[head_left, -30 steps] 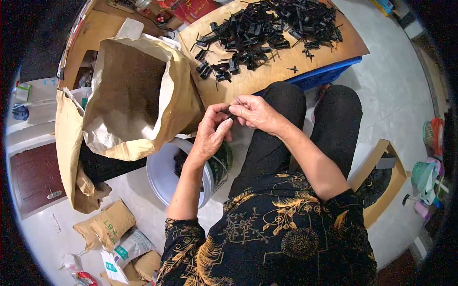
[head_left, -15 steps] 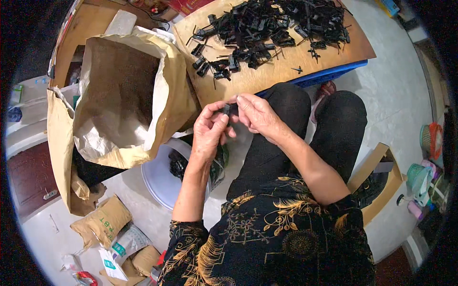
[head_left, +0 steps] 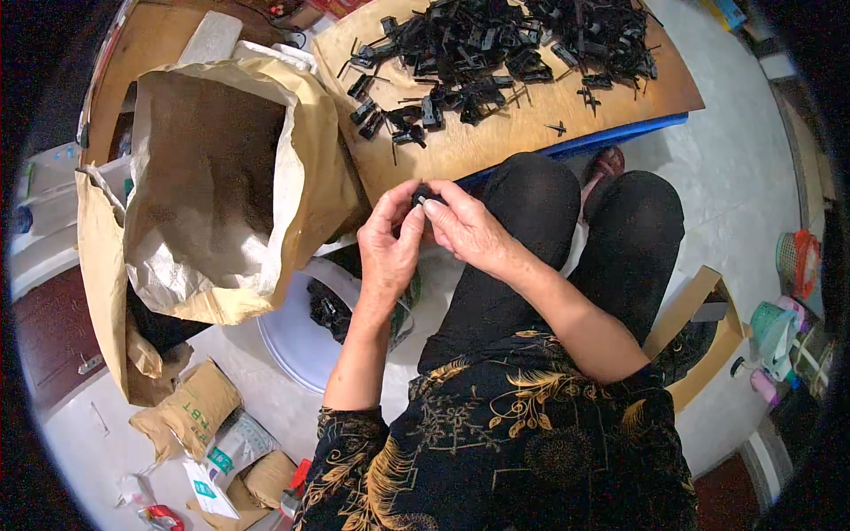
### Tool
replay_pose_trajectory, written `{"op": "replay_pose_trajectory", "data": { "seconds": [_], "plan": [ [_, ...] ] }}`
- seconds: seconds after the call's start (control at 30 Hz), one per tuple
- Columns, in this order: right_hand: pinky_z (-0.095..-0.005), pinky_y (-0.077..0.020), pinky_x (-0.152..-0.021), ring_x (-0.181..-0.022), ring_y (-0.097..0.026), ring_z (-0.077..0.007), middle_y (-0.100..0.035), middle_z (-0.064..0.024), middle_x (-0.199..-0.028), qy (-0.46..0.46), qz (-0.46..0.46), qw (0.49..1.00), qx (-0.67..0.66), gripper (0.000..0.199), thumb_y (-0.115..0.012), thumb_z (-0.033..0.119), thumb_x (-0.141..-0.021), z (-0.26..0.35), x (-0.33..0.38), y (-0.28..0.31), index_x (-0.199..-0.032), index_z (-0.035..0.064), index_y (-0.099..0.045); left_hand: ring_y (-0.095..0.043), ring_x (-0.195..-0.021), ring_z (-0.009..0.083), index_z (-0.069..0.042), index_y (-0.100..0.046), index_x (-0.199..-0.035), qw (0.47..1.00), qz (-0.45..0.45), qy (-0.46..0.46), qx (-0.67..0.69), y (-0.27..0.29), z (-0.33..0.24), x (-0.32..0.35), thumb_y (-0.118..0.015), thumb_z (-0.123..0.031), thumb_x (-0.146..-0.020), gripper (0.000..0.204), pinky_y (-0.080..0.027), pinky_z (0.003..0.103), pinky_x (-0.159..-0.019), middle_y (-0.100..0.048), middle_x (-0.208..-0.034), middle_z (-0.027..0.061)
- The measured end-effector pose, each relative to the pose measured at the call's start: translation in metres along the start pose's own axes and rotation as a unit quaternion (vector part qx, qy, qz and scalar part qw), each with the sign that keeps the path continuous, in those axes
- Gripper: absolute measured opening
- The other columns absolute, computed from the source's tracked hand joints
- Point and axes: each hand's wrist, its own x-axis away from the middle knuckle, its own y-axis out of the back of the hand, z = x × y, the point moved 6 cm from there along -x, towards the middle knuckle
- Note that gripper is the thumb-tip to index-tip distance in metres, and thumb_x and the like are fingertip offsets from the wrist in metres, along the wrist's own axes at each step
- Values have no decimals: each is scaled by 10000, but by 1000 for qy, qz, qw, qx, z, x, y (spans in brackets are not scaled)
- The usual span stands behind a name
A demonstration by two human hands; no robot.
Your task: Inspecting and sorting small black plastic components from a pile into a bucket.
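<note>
Left hand (head_left: 390, 243) and right hand (head_left: 469, 232) pinch one small black plastic part (head_left: 421, 195) between fingertips, now slightly nearer the lap than before. Parts pile (head_left: 505, 53) at 12 o'clock on surface (head_left: 496, 146); bucket (head_left: 292, 341) at 7.

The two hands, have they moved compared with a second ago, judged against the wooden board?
Cannot tell. The left hand and right hand sit at the same near edge of the wooden board, pinching a small black part; only the camera shifted.
</note>
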Motion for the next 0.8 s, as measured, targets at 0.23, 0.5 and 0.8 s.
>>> {"op": "replay_pose_trajectory", "data": {
  "seconds": [0.23, 0.5, 0.8],
  "plan": [
    [-214, -349, -465, -542, -400, -54, -429, 17, -629, 52, -35, 996, 60, 331, -412, 215, -934, -10, -7, 4, -1194, 10, -420, -600, -717, 151, -14, -566, -1076, 976, -50, -140, -158, -4, -16, 2, -549, 28, -787, 292, -482, 261, -647, -627, -887, 113],
    [-208, -331, -442, -533, -379, -43, -423, 30, -632, 67, -38, 993, 86, 271, -420, 188, -932, -13, -13, 1, -1147, 27, -456, -606, -693, 234, -21, -538, -1066, 956, -30, -153, -248, -5, -22, 4, -554, 25, -762, 308, -478, 305, -640, -607, -869, 167],
    [-143, -228, -380, -464, -303, 10, -449, 76, -649, 0, 80, 990, -118, 196, -480, 240, -917, 12, 12, -4, -1017, 75, -517, -539, -488, 109, -63, -404, -1189, 960, 91, 133, 229, 8, -22, 18, -490, -88, -871, 330, -345, 163, -365, -607, -793, 97]
  ]
}}
